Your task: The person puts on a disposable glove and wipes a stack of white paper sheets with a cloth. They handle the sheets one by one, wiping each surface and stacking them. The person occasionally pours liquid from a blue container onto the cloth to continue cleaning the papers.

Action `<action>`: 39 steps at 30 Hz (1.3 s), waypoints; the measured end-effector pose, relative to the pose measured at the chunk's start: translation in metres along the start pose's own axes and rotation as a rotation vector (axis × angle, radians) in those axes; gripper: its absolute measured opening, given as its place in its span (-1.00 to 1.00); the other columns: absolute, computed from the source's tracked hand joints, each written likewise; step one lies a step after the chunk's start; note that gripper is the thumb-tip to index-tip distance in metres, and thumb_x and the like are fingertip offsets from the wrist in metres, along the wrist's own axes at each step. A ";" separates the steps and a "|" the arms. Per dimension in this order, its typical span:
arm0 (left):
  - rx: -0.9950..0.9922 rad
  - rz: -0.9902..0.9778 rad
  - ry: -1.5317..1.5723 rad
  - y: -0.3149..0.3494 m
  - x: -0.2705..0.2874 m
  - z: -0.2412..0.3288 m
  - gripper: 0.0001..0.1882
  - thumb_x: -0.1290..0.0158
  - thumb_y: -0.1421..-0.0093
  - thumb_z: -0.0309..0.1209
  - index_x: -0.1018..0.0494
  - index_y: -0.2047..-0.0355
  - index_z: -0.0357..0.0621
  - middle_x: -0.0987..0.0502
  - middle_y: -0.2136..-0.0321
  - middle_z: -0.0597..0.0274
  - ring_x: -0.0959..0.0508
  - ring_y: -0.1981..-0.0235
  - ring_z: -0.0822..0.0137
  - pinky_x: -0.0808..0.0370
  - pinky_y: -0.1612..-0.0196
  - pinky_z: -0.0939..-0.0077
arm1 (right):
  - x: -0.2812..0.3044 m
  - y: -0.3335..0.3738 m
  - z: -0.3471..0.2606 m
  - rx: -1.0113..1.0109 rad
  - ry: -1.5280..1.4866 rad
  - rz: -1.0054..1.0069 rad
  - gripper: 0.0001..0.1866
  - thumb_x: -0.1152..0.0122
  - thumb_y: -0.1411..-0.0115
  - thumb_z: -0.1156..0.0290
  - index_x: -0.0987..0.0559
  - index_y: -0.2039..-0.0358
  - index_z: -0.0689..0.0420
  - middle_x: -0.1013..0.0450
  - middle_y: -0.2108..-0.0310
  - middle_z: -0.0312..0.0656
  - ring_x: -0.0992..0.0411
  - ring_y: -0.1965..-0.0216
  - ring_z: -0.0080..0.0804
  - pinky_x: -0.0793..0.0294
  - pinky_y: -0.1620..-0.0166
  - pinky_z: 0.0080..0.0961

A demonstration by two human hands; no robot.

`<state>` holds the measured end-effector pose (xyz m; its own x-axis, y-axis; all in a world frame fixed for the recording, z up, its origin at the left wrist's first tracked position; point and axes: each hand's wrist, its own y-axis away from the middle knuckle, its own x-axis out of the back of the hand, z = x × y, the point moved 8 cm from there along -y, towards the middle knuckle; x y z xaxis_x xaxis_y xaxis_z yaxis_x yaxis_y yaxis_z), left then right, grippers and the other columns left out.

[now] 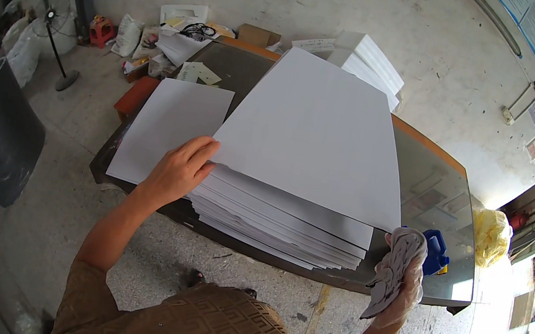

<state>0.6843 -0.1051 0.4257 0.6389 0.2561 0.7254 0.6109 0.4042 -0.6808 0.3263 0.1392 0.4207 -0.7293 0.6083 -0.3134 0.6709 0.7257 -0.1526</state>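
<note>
A large white sheet lies on top of a stack of white sheets on a dark glossy table. My bare left hand grips the top sheet at its near left corner, fingers above and thumb below. The sheet's near edge stands a little off the stack. At its near right corner is my right hand, in a clear plastic glove and closed round a crumpled grey cloth. Whether the cloth touches the sheet I cannot tell. A second pile of white sheets lies left of the stack.
Just beyond my right hand stands a blue plastic jug. White foam pieces lean behind the table, and small papers lie at its far left. A standing fan, a red stool and a yellow bag are around it.
</note>
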 end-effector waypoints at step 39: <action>1.239 0.742 1.416 0.315 -0.051 -0.315 -0.70 0.04 -0.30 -0.52 -0.34 -0.04 -0.27 -0.53 0.07 0.08 -0.58 0.07 0.20 -0.61 0.03 0.18 | 0.003 0.054 0.016 0.067 0.008 0.075 -0.40 -0.01 -0.33 0.02 -0.24 -0.19 0.20 -0.38 0.04 0.01 -0.35 0.41 -0.53 -0.40 0.39 -0.63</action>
<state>0.9913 -0.2673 0.1416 0.7873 0.1392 -0.6006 -0.0841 0.9893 0.1191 0.3627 0.1754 0.3965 -0.6779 0.6626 -0.3186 0.7306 0.6553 -0.1917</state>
